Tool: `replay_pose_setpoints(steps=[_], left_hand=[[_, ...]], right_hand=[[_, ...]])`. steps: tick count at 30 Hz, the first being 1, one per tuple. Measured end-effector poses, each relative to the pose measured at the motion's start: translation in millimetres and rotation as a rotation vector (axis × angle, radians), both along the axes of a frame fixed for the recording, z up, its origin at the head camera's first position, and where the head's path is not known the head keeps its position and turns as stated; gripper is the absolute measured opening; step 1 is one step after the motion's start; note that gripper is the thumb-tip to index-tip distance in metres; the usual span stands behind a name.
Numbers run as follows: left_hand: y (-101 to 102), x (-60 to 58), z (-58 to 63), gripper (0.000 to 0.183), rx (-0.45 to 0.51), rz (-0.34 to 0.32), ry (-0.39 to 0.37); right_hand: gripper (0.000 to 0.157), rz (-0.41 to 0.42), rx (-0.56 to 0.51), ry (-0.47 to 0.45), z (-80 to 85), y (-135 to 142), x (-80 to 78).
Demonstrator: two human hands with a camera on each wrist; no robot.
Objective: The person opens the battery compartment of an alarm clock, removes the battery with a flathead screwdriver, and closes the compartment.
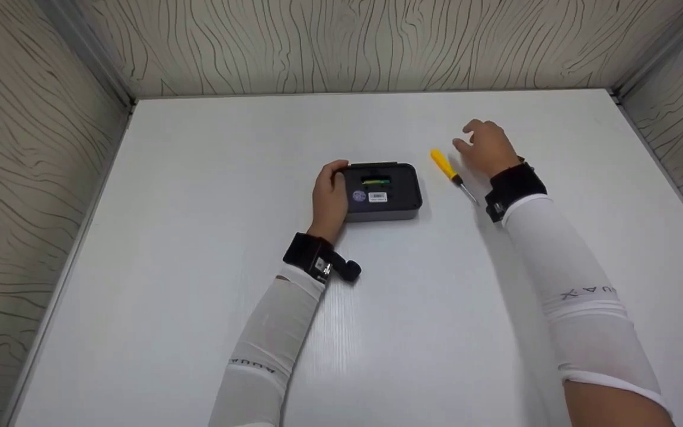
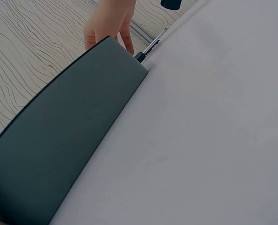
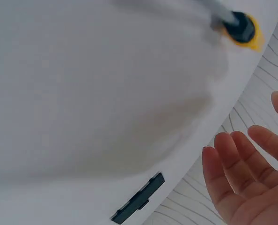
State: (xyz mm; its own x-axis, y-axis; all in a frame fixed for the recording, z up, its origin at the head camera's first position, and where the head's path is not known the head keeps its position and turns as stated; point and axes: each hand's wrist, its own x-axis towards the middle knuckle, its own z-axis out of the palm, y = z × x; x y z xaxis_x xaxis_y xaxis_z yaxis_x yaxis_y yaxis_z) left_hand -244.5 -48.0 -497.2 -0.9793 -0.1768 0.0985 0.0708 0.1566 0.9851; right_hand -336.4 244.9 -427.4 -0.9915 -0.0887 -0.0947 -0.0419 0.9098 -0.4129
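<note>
A black box-shaped device (image 1: pixel 398 198) lies on the table, with labels on its upper face. In a small opened slot on that face, a yellow-green battery (image 1: pixel 375 182) shows. My left hand (image 1: pixel 329 198) grips the device's left end, thumb on the near side of its far corner; the left wrist view shows the device's dark side wall (image 2: pixel 78 122). To the right lies a screwdriver (image 1: pixel 445 166) with a yellow handle. Just beyond it my right hand (image 1: pixel 488 148) hovers with loosely bent fingers, holding nothing. Below those fingers, in the right wrist view, is a small black cover (image 3: pixel 138 199).
The white table (image 1: pixel 199 207) reaches back to a wood-patterned panel (image 1: pixel 341 47). Similar panels stand at the left and right sides. The screwdriver's metal tip points toward my right wrist.
</note>
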Motion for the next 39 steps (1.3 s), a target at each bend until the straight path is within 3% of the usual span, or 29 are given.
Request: replay_pose_setpoints(steps=[7, 13, 31, 39], left_hand=[[1, -0.6, -0.9, 0.033, 0.007, -0.009, -0.001], [2, -0.9, -1.5, 0.033, 0.003, -0.012, 0.014], [0, -1.4, -1.5, 0.032, 0.008, -0.005, 0.021], [0, -0.2, -2.2, 0.033, 0.007, -0.013, 0.007]], right_hand=[[0.064, 0.014, -0.038, -0.095, -2.7, -27, -0.7], [0.064, 0.047, -0.012, -0.140, -4.9, -35, 0.4], [0.027, 0.037, 0.003, -0.032, -23.4, -37, -7.2], [0.024, 0.043, -0.033, -0.008, -25.3, -35, -7.8]])
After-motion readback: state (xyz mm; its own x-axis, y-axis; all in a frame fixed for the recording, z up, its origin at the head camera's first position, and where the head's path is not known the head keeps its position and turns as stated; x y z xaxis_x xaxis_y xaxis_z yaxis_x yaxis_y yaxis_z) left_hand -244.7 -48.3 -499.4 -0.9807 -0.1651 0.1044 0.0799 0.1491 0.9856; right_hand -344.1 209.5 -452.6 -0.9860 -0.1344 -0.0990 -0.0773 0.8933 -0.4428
